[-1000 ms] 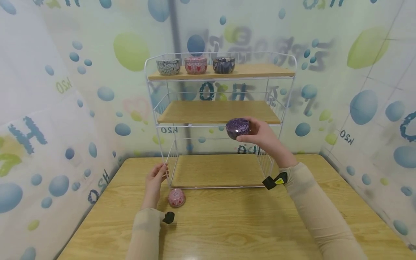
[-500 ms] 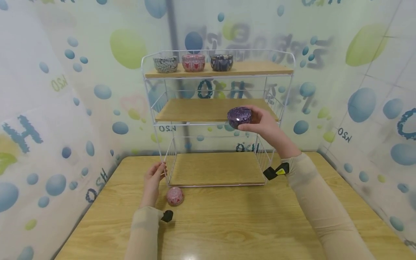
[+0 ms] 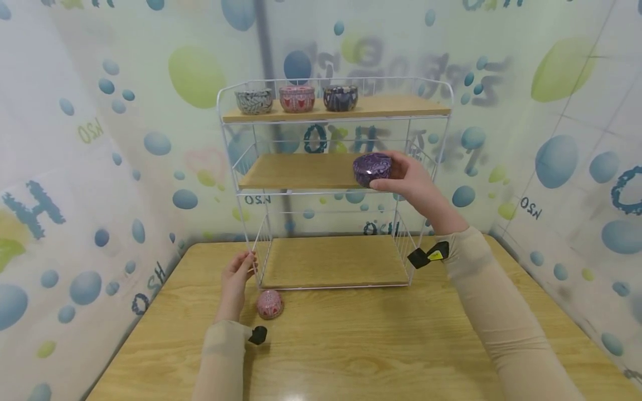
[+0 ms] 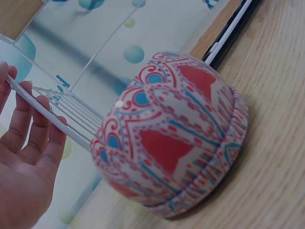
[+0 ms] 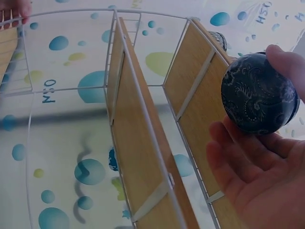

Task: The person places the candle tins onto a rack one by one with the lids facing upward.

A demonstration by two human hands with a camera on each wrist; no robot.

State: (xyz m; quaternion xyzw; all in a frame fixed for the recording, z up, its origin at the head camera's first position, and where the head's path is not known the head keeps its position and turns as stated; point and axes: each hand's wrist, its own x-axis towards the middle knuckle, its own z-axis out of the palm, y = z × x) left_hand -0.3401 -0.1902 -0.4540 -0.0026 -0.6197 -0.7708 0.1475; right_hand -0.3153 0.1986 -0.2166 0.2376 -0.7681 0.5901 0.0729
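My right hand (image 3: 413, 181) pinches a round purple patterned tin (image 3: 372, 169) between thumb and fingers, in front of the middle shelf's right half. In the right wrist view the tin (image 5: 257, 93) looks dark blue with pale swirls. Low on the left, my left hand (image 3: 238, 278) grips the front left post of a white wire rack (image 3: 244, 225); its curled fingers (image 4: 38, 129) show in the left wrist view. Beside that hand a pink tin with red hearts (image 3: 270, 304) sits on the table, near the rack's front left foot; the left wrist view shows this tin (image 4: 167, 138) large.
On the left half of the top wooden shelf (image 3: 401, 104) stand a grey-white leaf-patterned tin (image 3: 254, 102), a pink-red tin (image 3: 297, 99) and a dark blue tin (image 3: 340, 98). The middle shelf (image 3: 301, 170) and bottom shelf (image 3: 336, 259) lie below. The rack stands on a wooden table (image 3: 351, 345).
My right hand has raised the purple tin from below the middle shelf's front edge to about that shelf's height. The left hand keeps its grip on the post.
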